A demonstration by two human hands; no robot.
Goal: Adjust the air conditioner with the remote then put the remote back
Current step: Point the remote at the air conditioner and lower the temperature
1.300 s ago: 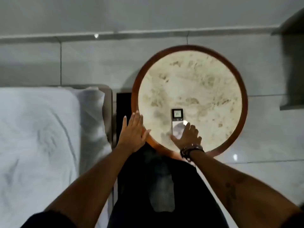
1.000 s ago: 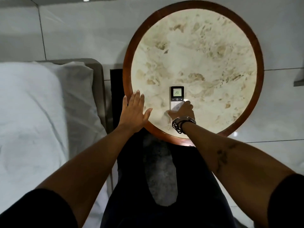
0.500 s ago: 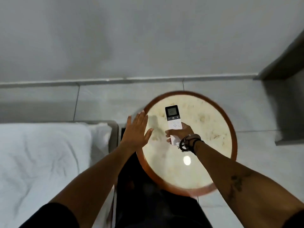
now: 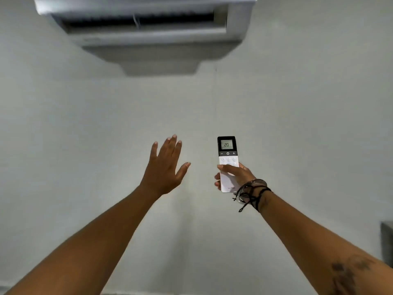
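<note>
The right hand (image 4: 235, 176), with dark cord and metal bracelets (image 4: 251, 191) around its wrist, grips the lower half of a slim white rectangular remote (image 4: 227, 163) with a black top section. The thumb lies across the front of the remote just under its pale buttons, and the fingers wrap behind it, their tips showing at its left edge. The remote stands upright in the air in front of a plain pale grey wall (image 4: 297, 113), its small screen facing the camera and reading 20, with a minus, a power and a plus key in the black band beneath. High above, mounted at the top of the wall, hangs a white boxy air conditioner (image 4: 146, 28) with a dark slot along its underside. The left hand (image 4: 164, 167) is raised beside the remote but apart from it, empty, palm toward the wall, fingers straight and slightly spread, thumb out to the side.
</note>
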